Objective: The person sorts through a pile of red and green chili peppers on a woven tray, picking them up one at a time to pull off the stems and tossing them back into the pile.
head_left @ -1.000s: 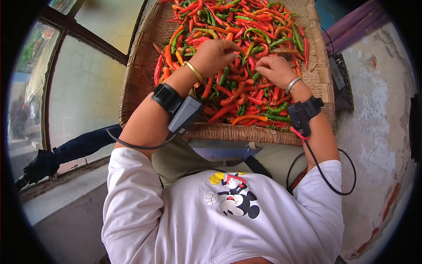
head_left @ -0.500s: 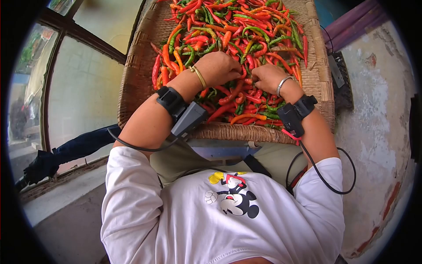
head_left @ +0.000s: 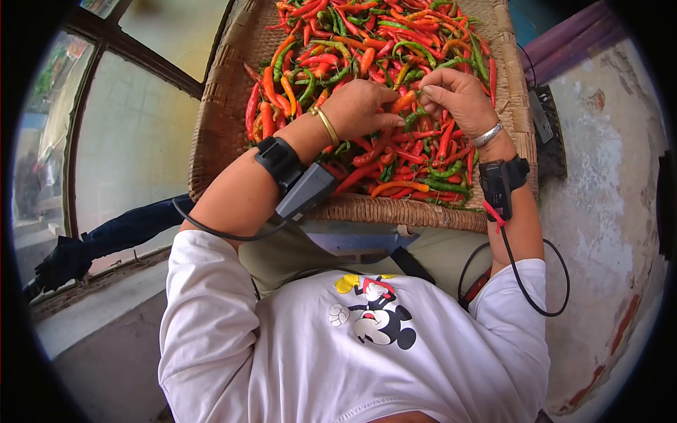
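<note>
Red, orange and green chili peppers lie heaped in a woven basket. Over the middle of the heap is my left hand, a gold bangle on its wrist, its thumb and fingers around one end of an orange-red pepper. My right hand, with a silver bangle, is just to the right of that pepper. Its thumb and forefinger are pinched together; anything between them is too small to make out.
The basket's near rim is just beyond my lap. A window and a dark folded umbrella are at the left. At the right are a worn wall and a dark object. Cables hang from both forearm devices.
My right hand has lifted and moved up and to the right, its thumb and forefinger now visible. My left hand has shifted slightly, and an orange-red pepper shows at its fingers.
</note>
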Motion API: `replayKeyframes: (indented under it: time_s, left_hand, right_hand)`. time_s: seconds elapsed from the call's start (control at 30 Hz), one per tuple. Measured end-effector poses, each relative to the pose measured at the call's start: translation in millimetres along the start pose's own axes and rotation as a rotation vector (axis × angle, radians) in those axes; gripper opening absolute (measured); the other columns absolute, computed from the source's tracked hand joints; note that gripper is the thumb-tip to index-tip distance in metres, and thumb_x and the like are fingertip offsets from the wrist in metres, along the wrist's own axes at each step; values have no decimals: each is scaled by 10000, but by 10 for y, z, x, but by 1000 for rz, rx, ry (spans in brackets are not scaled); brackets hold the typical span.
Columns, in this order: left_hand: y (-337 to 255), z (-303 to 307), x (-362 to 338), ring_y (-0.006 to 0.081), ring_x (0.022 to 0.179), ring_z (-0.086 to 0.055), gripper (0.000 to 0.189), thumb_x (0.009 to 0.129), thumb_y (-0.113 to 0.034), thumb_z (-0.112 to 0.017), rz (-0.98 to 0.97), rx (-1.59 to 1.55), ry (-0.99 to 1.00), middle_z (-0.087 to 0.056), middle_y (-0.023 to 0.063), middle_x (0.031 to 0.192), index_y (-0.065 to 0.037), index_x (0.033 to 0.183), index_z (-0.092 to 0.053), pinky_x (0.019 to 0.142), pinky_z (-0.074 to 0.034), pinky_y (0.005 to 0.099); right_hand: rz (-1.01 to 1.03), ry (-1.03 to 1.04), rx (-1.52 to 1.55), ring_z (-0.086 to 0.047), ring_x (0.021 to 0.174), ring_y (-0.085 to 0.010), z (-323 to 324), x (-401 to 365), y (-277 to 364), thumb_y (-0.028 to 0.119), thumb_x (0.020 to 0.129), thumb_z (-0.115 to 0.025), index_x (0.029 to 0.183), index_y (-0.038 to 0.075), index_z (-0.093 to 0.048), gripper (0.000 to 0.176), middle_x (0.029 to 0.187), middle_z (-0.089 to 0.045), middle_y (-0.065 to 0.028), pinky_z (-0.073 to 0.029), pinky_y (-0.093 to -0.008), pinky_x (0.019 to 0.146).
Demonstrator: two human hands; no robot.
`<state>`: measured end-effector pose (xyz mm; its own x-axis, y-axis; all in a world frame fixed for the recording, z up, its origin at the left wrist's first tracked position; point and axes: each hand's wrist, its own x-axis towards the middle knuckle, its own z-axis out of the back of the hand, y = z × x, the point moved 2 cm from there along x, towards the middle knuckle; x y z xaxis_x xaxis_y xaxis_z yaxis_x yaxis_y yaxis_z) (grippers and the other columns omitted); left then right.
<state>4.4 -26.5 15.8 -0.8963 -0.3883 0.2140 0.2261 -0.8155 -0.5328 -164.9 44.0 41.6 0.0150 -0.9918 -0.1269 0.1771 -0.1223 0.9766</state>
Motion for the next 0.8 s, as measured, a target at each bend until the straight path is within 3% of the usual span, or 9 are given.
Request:
replayKeyframes:
  time_s: [0.13,0.23,0.3,0.37,0.47,0.53,0.6,0.67,0.8]
  left_hand:
    - [-30,14,4,319,623,-553,279,712,-273,-633,108,-89,18,-554,153,644,-11,726,-537,572,-439,372]
    - [-31,34,-6,246,547,-558,251,737,-233,-632,71,-236,-60,-541,120,591,1,739,-541,528,-439,341]
    - [1,-17,-19,66,555,-498,181,793,-190,-602,249,-601,11,-542,7,620,-15,810,-560,497,-403,211]
    - [35,14,-2,46,570,-497,181,808,-204,-587,334,-783,-50,-551,-12,655,-27,840,-571,502,-404,187]
    - [237,211,43,51,609,-529,302,841,-273,-536,420,-996,-281,-576,10,767,-13,995,-550,519,-428,160]
    - [428,359,66,85,668,-559,394,855,-308,-503,446,-1238,-544,-577,56,846,23,1068,-485,543,-465,180]
    - [603,452,41,122,748,-576,435,866,-315,-476,527,-1397,-782,-560,105,931,43,1105,-406,578,-502,205]
    - [738,416,-19,124,708,-567,413,865,-304,-475,543,-1375,-709,-543,96,926,36,1092,-415,580,-494,212]
    - [566,293,-35,90,648,-549,327,858,-261,-497,557,-1195,-459,-577,44,842,-3,1060,-492,551,-458,193]
  right_hand:
    - [-48,34,379,-547,589,-74,-36,16,-84,147,839,-531,901,38,-558,128,711,-585,-36,-454,-192,511]
    - [-48,206,746,-545,572,-80,-105,57,-162,190,854,-512,892,46,-554,155,716,-587,-38,-448,-190,491]
    - [-54,187,834,-540,566,-84,-171,54,-144,208,859,-501,897,46,-555,175,717,-586,-38,-446,-196,490]
    - [-60,170,921,-536,560,-88,-171,63,-147,226,865,-491,902,45,-557,196,717,-585,-38,-445,-202,488]
    - [-61,82,678,-539,582,-105,-89,113,-218,253,868,-481,937,43,-561,234,709,-584,-35,-447,-232,515]
    - [-220,38,172,-561,626,-123,-87,117,-302,251,850,-500,942,41,-579,243,698,-584,-41,-457,-277,553]
    - [-114,63,-133,-571,634,-141,-161,120,-387,239,830,-516,921,39,-586,230,689,-585,-51,-459,-294,571]
    - [119,72,-638,-585,725,-220,-267,114,-409,183,768,-548,886,42,-595,190,752,-594,-90,-459,-348,651]
    - [128,195,-938,-533,896,-280,-435,163,-462,146,758,-523,895,67,-595,174,913,-575,-93,-444,-395,735]
